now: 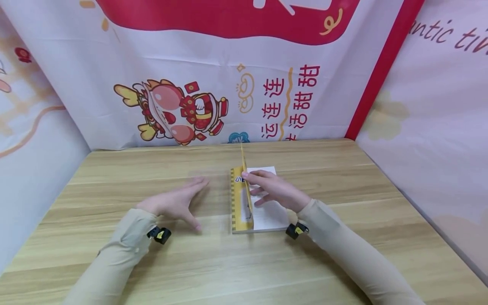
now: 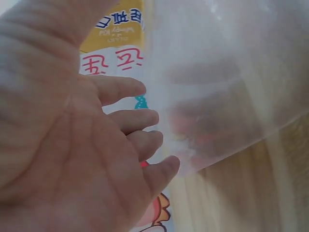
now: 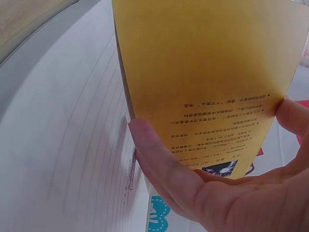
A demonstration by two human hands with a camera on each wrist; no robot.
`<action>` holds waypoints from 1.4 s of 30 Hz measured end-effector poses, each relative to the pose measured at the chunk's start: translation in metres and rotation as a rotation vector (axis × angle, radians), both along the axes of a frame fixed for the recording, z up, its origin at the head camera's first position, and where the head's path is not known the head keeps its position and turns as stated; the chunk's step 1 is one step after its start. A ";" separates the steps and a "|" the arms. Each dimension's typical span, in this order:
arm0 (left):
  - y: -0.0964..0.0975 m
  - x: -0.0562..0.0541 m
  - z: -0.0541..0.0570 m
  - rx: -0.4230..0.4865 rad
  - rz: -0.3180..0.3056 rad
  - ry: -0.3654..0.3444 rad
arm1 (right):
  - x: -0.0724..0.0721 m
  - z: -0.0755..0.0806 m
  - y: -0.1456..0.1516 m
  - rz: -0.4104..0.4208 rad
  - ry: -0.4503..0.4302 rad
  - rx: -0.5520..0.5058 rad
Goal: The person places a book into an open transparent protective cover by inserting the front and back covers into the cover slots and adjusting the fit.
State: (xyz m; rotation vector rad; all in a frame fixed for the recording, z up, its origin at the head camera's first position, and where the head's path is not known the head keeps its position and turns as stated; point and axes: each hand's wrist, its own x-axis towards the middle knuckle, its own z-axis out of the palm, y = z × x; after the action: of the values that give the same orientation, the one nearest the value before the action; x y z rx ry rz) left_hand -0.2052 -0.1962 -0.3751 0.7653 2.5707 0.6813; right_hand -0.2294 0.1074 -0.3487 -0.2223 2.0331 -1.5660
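Observation:
A yellow-covered book (image 1: 268, 216) lies on the table, its front cover (image 3: 207, 53) raised almost upright and a lined white page exposed beside it. My right hand (image 1: 280, 190) holds the cover, thumb at its outer edge and fingers along the inner face near the page. Printed text and a small photo show on that inner face in the right wrist view. Left of the book, my left hand (image 1: 173, 203) is spread with the thumb apart, holding nothing. A clear plastic sheet (image 2: 217, 106) stands just beyond its fingertips in the left wrist view.
The wood-grain table (image 1: 183, 262) runs back to a printed cloth (image 1: 183, 46) with a cartoon figure and red characters. Another printed cloth (image 1: 431, 106) hangs along the right side. Each wrist carries a small black device.

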 end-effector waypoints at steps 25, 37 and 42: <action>-0.002 -0.001 -0.007 -0.075 0.101 0.027 | -0.002 -0.003 -0.007 -0.051 0.023 0.015; -0.005 -0.002 -0.012 -0.087 0.072 0.061 | -0.001 -0.006 -0.008 -0.051 0.023 0.004; -0.003 -0.002 -0.013 -0.088 0.068 0.049 | 0.000 -0.007 -0.006 -0.026 0.024 -0.020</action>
State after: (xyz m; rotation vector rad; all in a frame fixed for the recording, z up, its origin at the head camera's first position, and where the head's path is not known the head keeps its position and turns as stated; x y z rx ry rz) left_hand -0.2070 -0.1992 -0.3878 0.6768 2.6622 0.5725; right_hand -0.2295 0.1017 -0.3558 -0.2238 2.0475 -1.6076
